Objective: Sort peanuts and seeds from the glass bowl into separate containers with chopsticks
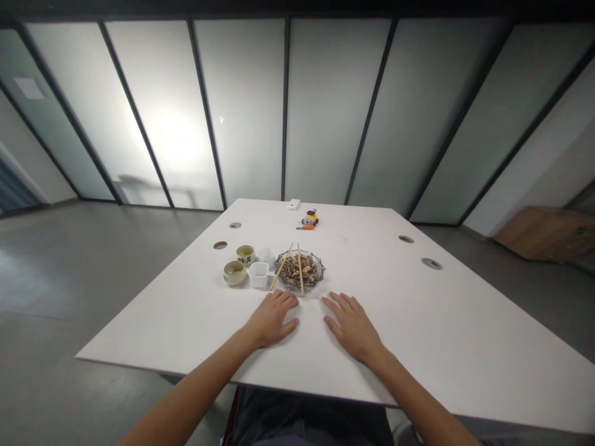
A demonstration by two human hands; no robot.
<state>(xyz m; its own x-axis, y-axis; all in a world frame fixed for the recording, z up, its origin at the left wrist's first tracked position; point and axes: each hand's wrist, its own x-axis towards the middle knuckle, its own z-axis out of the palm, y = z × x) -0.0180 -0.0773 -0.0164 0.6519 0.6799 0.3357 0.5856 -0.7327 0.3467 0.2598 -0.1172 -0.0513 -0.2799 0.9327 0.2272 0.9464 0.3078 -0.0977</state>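
Observation:
My left hand (273, 319) lies flat on the white table, fingers stretched forward and thumb out, holding nothing. Opposite it, my right hand (352, 324) also rests palm down with its fingers spread. Just beyond both hands stands a glass bowl (320, 272) filled with what look like sunflower seeds and peanuts (294, 270). Two wooden chopsticks lie across the bowl: a left chopstick (281, 266) and a right chopstick (300, 272). To the bowl's left are two white plastic containers, one nearer (259, 275) and one farther (266, 256), and two ceramic cups, one nearer (235, 273) and one farther (246, 254).
Farther back on the table (395, 322) sit a toy vehicle (310, 218), a small carrot-shaped thing (305, 227) and a white object (294, 204). Round cable holes, such as the right one (432, 264), lie near both sides. Frosted glass panels (334, 111) stand behind.

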